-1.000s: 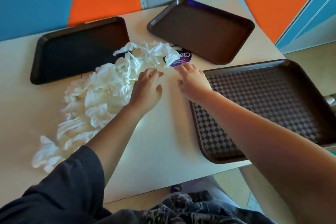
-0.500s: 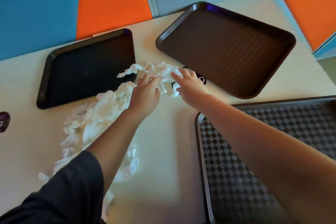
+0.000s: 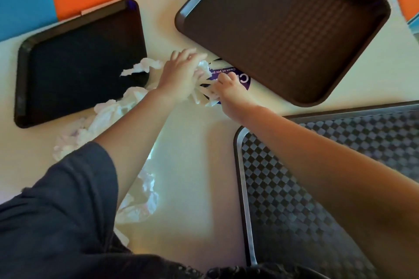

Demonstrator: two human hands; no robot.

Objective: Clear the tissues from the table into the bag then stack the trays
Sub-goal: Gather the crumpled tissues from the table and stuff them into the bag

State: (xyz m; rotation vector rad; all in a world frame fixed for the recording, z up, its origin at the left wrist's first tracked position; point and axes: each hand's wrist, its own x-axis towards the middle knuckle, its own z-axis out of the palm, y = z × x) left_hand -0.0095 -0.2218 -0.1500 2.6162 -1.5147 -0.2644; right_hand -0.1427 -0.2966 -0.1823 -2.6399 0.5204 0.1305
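Tissues (image 3: 118,113) strewn on table (image 3: 192,165); left hand (image 3: 179,77) and right hand (image 3: 229,89) both curled round crumpled clump over purple sticker (image 3: 243,79), between trays.

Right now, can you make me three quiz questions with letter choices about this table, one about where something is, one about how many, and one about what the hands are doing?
1. Where is the purple sticker?
A. on the checkered tray
B. on the table beside the far right tray
C. on the wall

2. How many trays show?
A. one
B. two
C. three

3. What are the hands doing?
A. gathering tissues
B. lifting a tray
C. resting flat

Answers: 1 B, it lies by the far right tray. 2 C, also the far left tray and checkered tray. 3 A, left hand and right hand grip tissues.
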